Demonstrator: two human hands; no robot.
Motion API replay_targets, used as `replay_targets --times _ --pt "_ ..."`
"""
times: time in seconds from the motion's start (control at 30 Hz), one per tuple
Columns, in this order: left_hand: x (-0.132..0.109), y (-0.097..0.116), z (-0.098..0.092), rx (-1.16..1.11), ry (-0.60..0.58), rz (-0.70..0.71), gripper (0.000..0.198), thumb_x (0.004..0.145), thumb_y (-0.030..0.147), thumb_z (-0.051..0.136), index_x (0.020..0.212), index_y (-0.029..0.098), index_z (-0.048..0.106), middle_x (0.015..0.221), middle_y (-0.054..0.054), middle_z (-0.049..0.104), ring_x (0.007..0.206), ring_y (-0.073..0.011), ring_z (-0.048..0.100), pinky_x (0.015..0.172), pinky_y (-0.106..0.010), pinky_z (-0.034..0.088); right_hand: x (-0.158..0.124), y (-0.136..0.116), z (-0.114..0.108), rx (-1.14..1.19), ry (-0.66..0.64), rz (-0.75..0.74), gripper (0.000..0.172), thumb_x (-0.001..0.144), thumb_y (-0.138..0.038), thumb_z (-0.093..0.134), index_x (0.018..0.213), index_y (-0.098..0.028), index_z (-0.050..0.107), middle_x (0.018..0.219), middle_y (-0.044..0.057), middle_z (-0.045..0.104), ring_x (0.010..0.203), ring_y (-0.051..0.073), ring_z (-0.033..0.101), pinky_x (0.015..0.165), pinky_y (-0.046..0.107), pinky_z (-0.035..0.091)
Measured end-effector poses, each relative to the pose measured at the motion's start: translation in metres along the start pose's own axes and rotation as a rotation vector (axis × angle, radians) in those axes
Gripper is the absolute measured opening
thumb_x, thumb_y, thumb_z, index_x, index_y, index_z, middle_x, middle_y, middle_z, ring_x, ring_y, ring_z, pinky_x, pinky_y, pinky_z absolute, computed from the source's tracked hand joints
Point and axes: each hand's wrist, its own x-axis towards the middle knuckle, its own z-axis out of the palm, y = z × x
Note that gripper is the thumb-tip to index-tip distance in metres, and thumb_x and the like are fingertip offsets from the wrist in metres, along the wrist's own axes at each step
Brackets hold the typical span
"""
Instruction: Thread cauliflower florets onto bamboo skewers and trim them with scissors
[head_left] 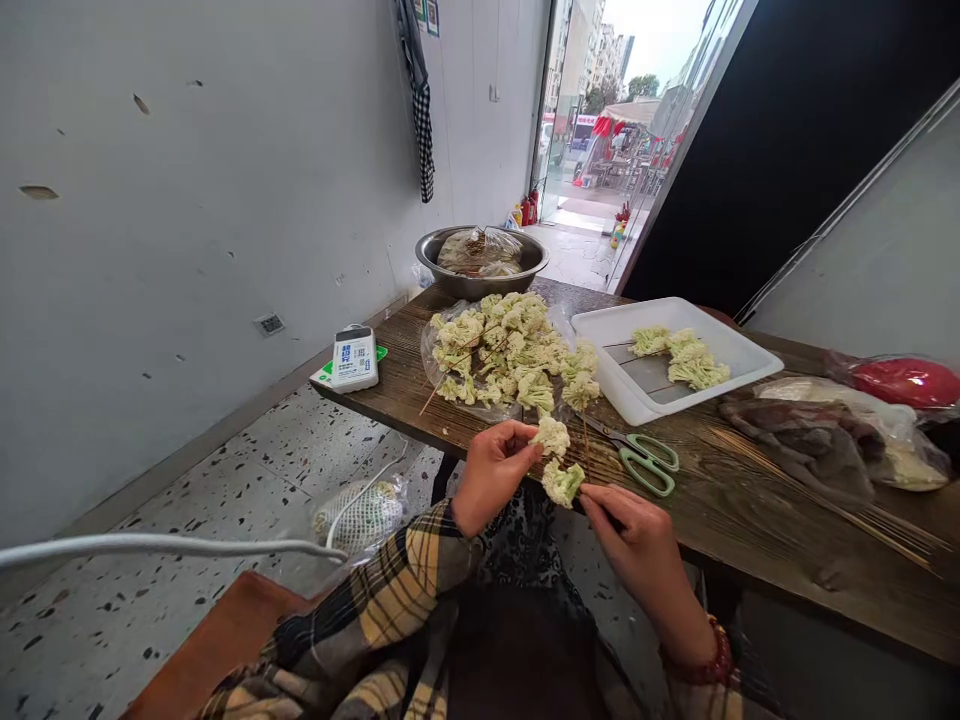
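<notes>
Above the near table edge, my left hand (499, 470) pinches a cauliflower floret (552, 437) between thumb and fingers. Just below it is a second, greener-stemmed floret (562, 484), its right side at the closed fingertips of my right hand (628, 522). Whether a thin stick runs through both florets, I cannot make out. A heap of cauliflower florets (517, 345) lies on clear plastic beyond my hands, with thin wooden skewers (435, 392) among it. Green-handled scissors (646, 462) rest on the table to the right of the florets.
A white plastic tray (626, 398) holding a few florets stands right of the heap. Behind is a metal basin (480, 288) with bagged contents. A white boxed device (354, 360) sits at the left corner. Loose skewers (862, 510) and plastic bags (900, 440) lie right on the wooden table (750, 520).
</notes>
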Motion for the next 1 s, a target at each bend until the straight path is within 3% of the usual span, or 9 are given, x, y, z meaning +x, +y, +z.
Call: replay_targets --times 0.1,0.4,0.67,0.8,1.0 --pt "-0.001 0.005 0.0 -0.126 -0.047 -0.088 0.024 0.07 0.033 0.075 0.083 0.014 0.068 0.065 -0.001 0.065 0.062 -0.0134 0.061 0.064 -0.027 0.05 -0.001 0.003 0.0 0.034 0.008 -0.004 0.018 0.092 -0.021 0.052 0.091 -0.018 0.07 0.091 0.007 0.075 0.084 0.02 0.07 0.074 0.029 0.054" --pt "-0.001 0.01 0.002 -0.421 -0.039 -0.288 0.037 0.059 0.035 0.084 0.082 0.011 0.067 0.065 -0.001 0.066 0.059 -0.011 0.062 0.065 -0.026 0.053 -0.002 0.005 -0.003 0.055 0.028 -0.018 0.017 0.092 -0.019 0.053 0.095 -0.018 0.07 0.091 0.007 0.074 0.086 0.019 0.07 0.078 0.029 0.054" --pt "0.0 0.011 -0.002 -0.429 -0.173 -0.413 0.037 0.059 0.037 0.084 0.074 0.01 0.064 0.066 -0.003 0.066 0.052 -0.0082 0.058 0.056 -0.024 0.053 -0.003 0.006 -0.004 0.056 0.003 -0.023 0.018 0.092 -0.02 0.053 0.096 -0.019 0.071 0.092 0.006 0.074 0.086 0.019 0.07 0.079 0.03 0.054" --pt "-0.002 0.011 0.001 -0.417 -0.154 -0.388 0.037 0.06 0.038 0.083 0.071 0.012 0.061 0.067 -0.002 0.065 0.049 -0.0067 0.053 0.048 -0.021 0.049 -0.003 0.004 -0.005 0.044 -0.005 -0.011 0.018 0.092 -0.02 0.053 0.096 -0.019 0.071 0.093 0.006 0.075 0.086 0.019 0.07 0.077 0.029 0.054" --pt "-0.006 0.013 0.007 -0.356 -0.063 -0.26 0.033 0.065 0.038 0.08 0.073 0.013 0.061 0.06 0.001 0.059 0.051 -0.0075 0.053 0.053 -0.022 0.05 -0.004 0.0 -0.005 0.032 0.003 0.026 0.02 0.093 -0.022 0.052 0.095 -0.018 0.071 0.093 0.007 0.075 0.087 0.02 0.07 0.076 0.029 0.054"
